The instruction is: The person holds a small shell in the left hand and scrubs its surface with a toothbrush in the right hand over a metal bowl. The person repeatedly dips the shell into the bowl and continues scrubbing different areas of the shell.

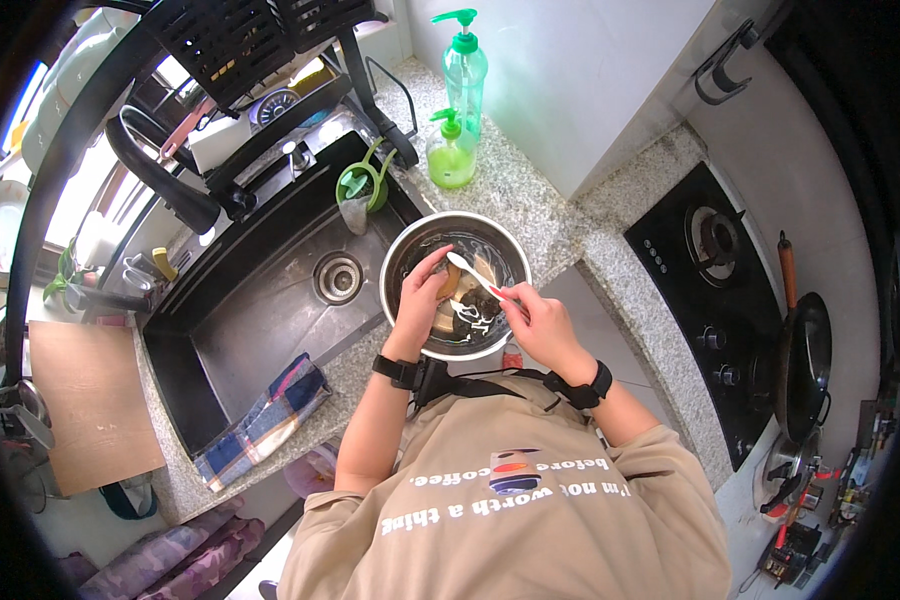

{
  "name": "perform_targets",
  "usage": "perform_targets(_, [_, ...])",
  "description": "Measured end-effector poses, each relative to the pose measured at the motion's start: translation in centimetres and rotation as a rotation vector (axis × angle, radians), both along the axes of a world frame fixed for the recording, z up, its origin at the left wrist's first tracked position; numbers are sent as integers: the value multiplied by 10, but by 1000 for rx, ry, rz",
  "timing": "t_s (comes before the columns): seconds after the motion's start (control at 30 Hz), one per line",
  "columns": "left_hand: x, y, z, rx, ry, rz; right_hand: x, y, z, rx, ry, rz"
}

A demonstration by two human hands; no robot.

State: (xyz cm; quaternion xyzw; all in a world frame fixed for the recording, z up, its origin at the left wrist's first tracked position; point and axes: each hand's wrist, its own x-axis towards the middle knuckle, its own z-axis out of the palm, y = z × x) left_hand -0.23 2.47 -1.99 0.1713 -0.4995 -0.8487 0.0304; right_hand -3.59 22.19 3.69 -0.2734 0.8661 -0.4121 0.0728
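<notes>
A round stainless steel bowl (385,279) stands at the counter's edge, partly over the sink's side. Water fills it, with pale tan pieces and dark pieces (486,306) in it; their exact kind is unclear. My left hand (418,304) reaches into the bowl and grips a brownish, rounded piece (448,282), partly hidden by the fingers. Between the thumb and fingers of my right hand (544,328) is a white and red toothbrush (474,275). Its head points toward the left fingertips, above the water.
Left of the bowl lies a black sink (270,330) with a faucet (161,176) and green caddy (375,193). A plaid cloth (266,424) drapes over its front edge. Pump bottles (451,161) stand behind the bowl. Rightward are a gas hob (682,247) and a wok (802,367).
</notes>
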Motion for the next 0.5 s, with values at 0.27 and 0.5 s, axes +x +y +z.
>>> perform_targets(0.27, [0, -2, 1, -3, 21, 20, 1, -2, 3, 32, -12, 13])
perform_targets(0.5, [0, 2, 11, -30, -11, 42, 4, 1, 1, 17, 43, 23])
